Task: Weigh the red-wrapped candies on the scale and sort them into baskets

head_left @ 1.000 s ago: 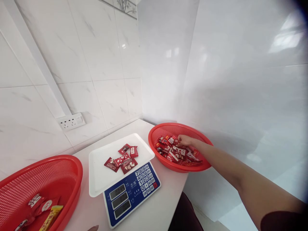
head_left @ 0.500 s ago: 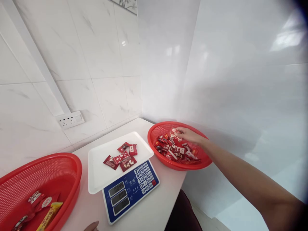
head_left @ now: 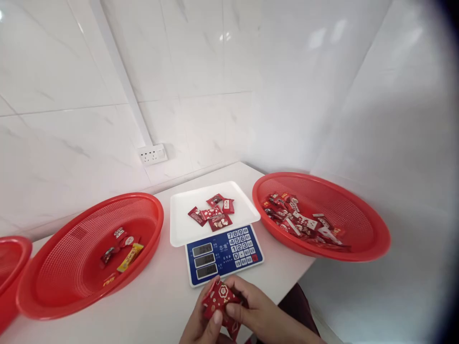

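Note:
Both my hands meet at the bottom middle, just in front of the blue scale (head_left: 224,253). My left hand (head_left: 201,325) and my right hand (head_left: 256,310) are closed on a red packet (head_left: 219,298) with a white pattern, held between them. The scale's white tray (head_left: 182,222) carries several red candy packets (head_left: 213,215). The red basket on the right (head_left: 373,239) holds a pile of similar packets (head_left: 301,222). The red basket on the left (head_left: 60,291) holds a few candies (head_left: 122,248), one yellow.
Part of a third red basket (head_left: 10,258) shows at the far left edge. A white wall socket (head_left: 152,154) sits on the tiled wall behind. The counter's edge drops off at the right, below the right basket.
My right hand left the right basket with a red packet and came back to the front of the scale, where my left hand joined it. The view swung right and down.

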